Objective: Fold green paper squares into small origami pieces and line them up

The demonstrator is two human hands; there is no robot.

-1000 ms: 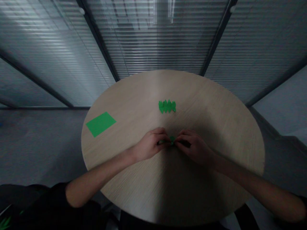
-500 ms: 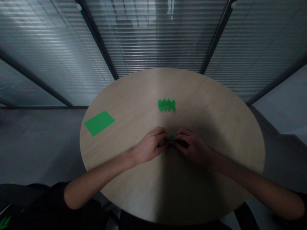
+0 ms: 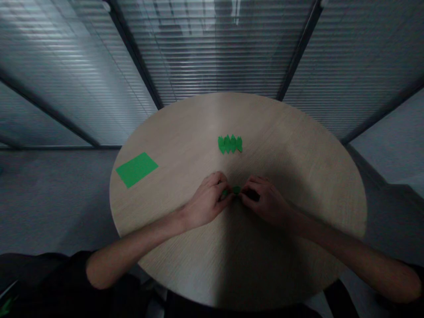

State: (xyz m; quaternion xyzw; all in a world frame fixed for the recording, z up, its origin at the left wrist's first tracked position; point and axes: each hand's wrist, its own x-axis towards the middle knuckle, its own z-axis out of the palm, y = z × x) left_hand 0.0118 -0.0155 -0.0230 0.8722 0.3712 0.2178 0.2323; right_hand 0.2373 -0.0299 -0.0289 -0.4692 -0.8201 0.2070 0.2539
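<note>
A small piece of green paper [image 3: 236,190] shows between my two hands, low over the middle of the round table. My left hand [image 3: 212,196] pinches its left side, and a bit of green shows between thumb and fingers. On the other side my right hand [image 3: 261,197] pinches it too, the fingertips close to those of the left. Most of the piece is hidden by fingers, so its full shape cannot be made out. Just beyond lies a zigzag-edged folded green paper strip [image 3: 230,144], flat on the wood.
A flat green paper sheet [image 3: 137,170] lies near the left edge of the round wooden table [image 3: 185,274]. Behind the table's far edge stand glass partitions with blinds [image 3: 215,53]. Something green [image 3: 6,305] shows at the bottom left corner.
The left hand's index finger has lifted slightly, and a little more of the green piece shows between the hands. Papers on the table have stayed in place.
</note>
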